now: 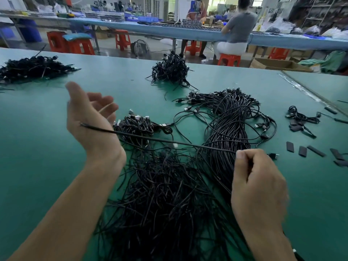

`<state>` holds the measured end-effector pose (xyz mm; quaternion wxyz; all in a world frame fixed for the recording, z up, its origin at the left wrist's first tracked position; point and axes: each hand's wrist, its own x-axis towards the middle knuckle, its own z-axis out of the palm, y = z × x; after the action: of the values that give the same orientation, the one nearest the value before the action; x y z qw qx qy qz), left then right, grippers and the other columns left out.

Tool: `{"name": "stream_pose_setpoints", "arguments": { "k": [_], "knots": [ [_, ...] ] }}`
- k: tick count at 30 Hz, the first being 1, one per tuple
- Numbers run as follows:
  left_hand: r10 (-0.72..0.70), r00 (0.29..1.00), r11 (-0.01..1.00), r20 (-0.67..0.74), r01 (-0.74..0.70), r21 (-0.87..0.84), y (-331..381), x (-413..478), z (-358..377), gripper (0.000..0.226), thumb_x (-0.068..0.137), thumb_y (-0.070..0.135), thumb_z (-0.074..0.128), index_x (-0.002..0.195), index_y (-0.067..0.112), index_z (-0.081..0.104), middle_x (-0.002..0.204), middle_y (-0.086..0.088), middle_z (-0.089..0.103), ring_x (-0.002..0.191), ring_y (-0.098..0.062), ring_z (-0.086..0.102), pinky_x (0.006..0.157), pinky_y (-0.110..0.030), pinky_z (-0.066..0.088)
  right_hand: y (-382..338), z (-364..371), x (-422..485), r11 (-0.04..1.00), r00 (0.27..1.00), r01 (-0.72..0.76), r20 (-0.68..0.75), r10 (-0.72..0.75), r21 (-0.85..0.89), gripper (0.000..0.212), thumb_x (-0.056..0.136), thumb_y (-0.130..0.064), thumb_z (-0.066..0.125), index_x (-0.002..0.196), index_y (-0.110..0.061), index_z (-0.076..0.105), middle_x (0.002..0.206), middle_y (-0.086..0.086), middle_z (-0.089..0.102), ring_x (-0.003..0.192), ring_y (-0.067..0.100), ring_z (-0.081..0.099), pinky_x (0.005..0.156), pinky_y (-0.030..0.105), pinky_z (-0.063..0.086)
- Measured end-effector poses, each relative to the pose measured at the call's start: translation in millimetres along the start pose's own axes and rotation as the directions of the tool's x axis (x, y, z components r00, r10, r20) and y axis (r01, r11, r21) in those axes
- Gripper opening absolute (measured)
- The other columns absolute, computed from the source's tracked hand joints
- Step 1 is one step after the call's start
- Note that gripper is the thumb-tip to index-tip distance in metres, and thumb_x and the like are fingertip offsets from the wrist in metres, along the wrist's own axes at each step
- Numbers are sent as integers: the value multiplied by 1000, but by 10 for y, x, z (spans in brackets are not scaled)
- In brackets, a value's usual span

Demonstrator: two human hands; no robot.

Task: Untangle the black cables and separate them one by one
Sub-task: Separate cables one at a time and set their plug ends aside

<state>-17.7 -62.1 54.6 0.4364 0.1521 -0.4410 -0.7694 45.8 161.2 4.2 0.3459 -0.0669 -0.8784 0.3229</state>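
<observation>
A big tangle of black cables [169, 200] lies on the green table [47, 147] between my forearms. A thick bundle of USB cables [228, 125] curves up behind it. My right hand [258, 185] pinches one black cable [160, 139] that runs taut to the left. Its bare end rests across the palm of my left hand [90, 117], which is raised palm up with relaxed fingers.
A small coiled bunch with plugs [139, 125] sits by my left hand. More cable heaps lie at the far left [32, 68] and far centre [171, 69]. Short black sleeves [303, 150] and a small coil [301, 117] lie right. A person [237, 29] sits at another bench behind.
</observation>
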Motion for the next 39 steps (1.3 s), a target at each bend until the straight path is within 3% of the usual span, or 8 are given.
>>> {"name": "stream_pose_setpoints", "arguments": {
  "k": [4,8,12,19,23,31,36,39],
  "knots": [
    [188,982,972,27,-190,138,-29,12,-29,45,97,45,52,64,17,44,54,1,31,51,-15,28,54,-34,29,96,-41,44,965,979,-44,180,93,-260,19,99,-34,44,85,-26,54,76,-12,52,74,18,48,55,31,34],
    [448,772,714,451,-612,339,-150,-181,-89,48,104,31,48,62,7,42,51,2,33,49,-3,32,50,-20,27,25,-36,-34,862,892,101,429,143,-497,28,98,-31,46,123,-37,57,116,-12,60,110,13,53,98,35,38],
    [340,516,339,786,-847,409,-228,-435,-91,33,106,30,45,73,23,45,59,15,34,50,-4,32,50,-20,22,-138,3,-87,990,929,127,357,-96,-65,43,98,-22,36,137,-24,56,136,-10,57,130,5,44,117,32,28],
    [-17,297,157,955,-942,296,-276,-686,-74,22,82,17,48,103,21,44,94,1,50,81,-20,46,68,-35,46,-214,103,-224,912,826,12,510,-239,409,56,92,-71,36,128,-34,58,83,-24,66,76,-4,62,69,15,46],
    [18,227,254,974,-943,216,-296,-675,-96,32,84,9,53,115,19,50,99,2,48,87,-19,46,76,-36,47,-191,101,-173,866,922,1,334,-194,500,33,95,-56,42,79,-35,62,57,-13,59,45,6,48,44,13,33],
    [119,707,777,698,-504,377,-293,-406,-70,31,97,14,50,70,29,50,67,7,58,59,-6,45,51,-21,32,-65,-22,-21,778,993,-42,109,-34,627,41,91,-69,44,79,-31,55,50,7,41,38,21,32,33,33,27],
    [-30,681,749,732,-470,468,-256,-302,-108,40,80,56,70,64,21,57,48,11,46,44,-3,34,45,-13,29,-67,13,-52,725,993,3,84,-84,689,34,95,-63,44,87,-33,58,50,-6,36,40,13,28,33,34,24],
    [-318,515,786,796,-325,525,-212,-289,-138,48,72,62,75,65,19,54,51,13,42,47,-5,33,47,-13,32,3,18,5,819,997,-23,70,-21,574,24,101,-48,42,88,-37,60,57,-3,52,44,12,48,41,30,43]
  ]
}}
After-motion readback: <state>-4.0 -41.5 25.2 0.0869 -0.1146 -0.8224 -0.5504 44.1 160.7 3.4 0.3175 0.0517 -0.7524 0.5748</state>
